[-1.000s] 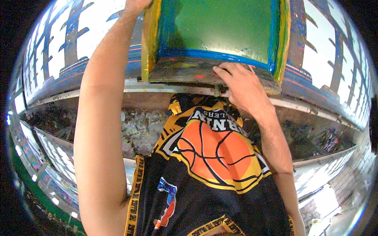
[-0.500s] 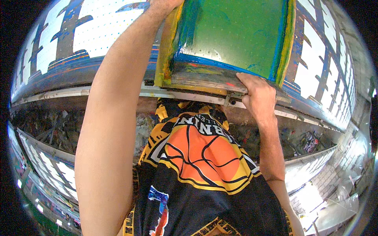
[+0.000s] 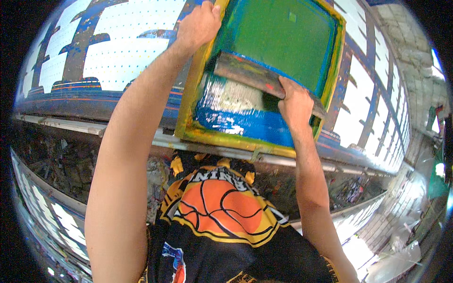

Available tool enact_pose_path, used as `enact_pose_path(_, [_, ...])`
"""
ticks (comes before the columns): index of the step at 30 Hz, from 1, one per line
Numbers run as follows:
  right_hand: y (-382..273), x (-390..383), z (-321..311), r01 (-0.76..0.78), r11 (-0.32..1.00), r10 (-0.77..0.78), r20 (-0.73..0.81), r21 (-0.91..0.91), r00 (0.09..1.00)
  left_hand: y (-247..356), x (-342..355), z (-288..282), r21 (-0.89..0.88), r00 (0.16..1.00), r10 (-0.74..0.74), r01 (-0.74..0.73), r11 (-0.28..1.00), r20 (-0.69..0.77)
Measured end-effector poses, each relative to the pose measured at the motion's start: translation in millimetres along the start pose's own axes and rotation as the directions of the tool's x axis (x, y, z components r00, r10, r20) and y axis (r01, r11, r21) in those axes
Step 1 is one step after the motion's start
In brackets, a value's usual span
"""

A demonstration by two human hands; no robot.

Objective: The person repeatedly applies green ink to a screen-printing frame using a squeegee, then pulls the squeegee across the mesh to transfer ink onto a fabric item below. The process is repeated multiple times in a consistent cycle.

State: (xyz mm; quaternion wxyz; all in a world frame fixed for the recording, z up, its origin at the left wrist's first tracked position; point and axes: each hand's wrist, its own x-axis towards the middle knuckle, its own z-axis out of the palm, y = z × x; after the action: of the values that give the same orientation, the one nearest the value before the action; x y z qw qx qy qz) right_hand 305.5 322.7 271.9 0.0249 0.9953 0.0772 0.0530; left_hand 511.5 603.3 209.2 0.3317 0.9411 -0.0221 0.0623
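A screen-printing frame (image 3: 188, 115) with yellow-stained edges lies on the long printing table in front of me. My left hand (image 3: 200, 26) is closed over its left edge near the far corner. My right hand (image 3: 296, 104) grips a wooden squeegee (image 3: 247, 74) that lies slantwise across the mesh. Beyond the squeegee the mesh (image 3: 283, 42) looks green. On the near side a pale, wet-looking patch (image 3: 231, 94) and a blue band (image 3: 245, 125) show. The squeegee's lower edge against the mesh is hidden.
White panels with blue dots (image 3: 137, 42) lie along the table to the left, and more white pieces (image 3: 356, 101) to the right. A metal rail (image 3: 61, 123) runs along the table's near edge. Behind me another table (image 3: 363, 212) carries white pieces.
The squeegee in my right hand has moved away from the frame's near edge to mid-screen, uncovering the pale patch. My view has shifted, and my left hand shows fully now.
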Motion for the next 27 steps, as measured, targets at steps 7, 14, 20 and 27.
enact_pose_path(7, [83.6, 187.7, 12.0, -0.071, 0.994, 0.075, 0.048, -0.082, 0.996, -9.3, 1.8, 6.1, 0.001, 1.000, -0.003, 0.003, 1.000, -0.015])
enact_pose_path(14, [150.0, 341.5, -8.1, 0.108, 0.983, -0.077, 0.195, -0.152, 0.978, -1.4, -0.8, 0.3, 0.001, 1.000, -0.008, 0.008, 1.000, -0.005])
enact_pose_path(20, [185.8, 401.0, -30.6, 0.212, 0.976, -0.182, 0.350, -0.051, 0.919, -1.5, -5.6, 0.4, 0.045, 0.999, 0.005, -0.003, 0.999, -0.039])
enact_pose_path(27, [199.0, 399.8, 1.0, 0.190, 0.980, -0.199, 0.308, 0.058, 0.930, -6.4, -2.8, 3.6, 0.074, 0.999, 0.044, -0.041, 0.996, -0.031])
